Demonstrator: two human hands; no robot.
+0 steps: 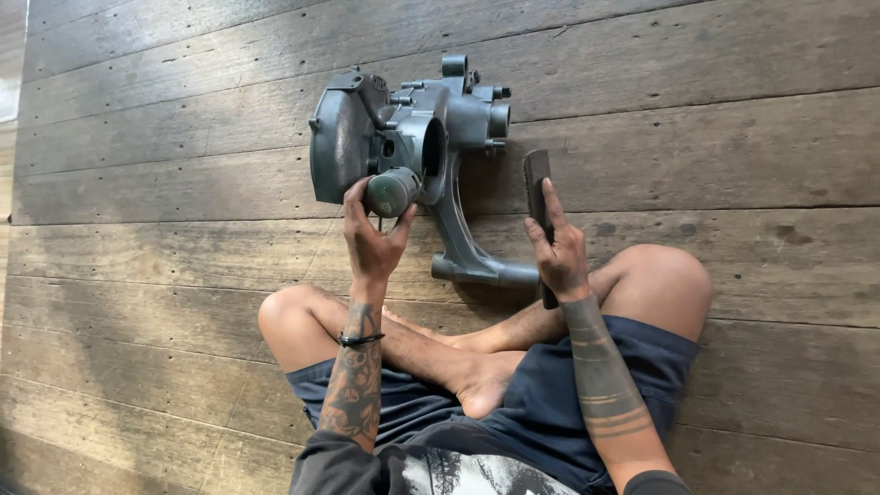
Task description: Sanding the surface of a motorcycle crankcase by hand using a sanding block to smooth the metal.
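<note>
Down on the wooden plank floor point(733, 137), a person is sitting cross-legged. Left hand point(371, 240) is gripping a small dark cylindrical part point(392, 191), fingers wrapped around its near end, holding it against the open mouth of a grey engine casing point(403, 147). Casing is lying on the floor just beyond the knees, its arm reaching nearward and rightward. Right hand point(559, 257) is clasping a dark flat tool point(537, 183) upright, index finger lying along it, just right of the casing.
</note>
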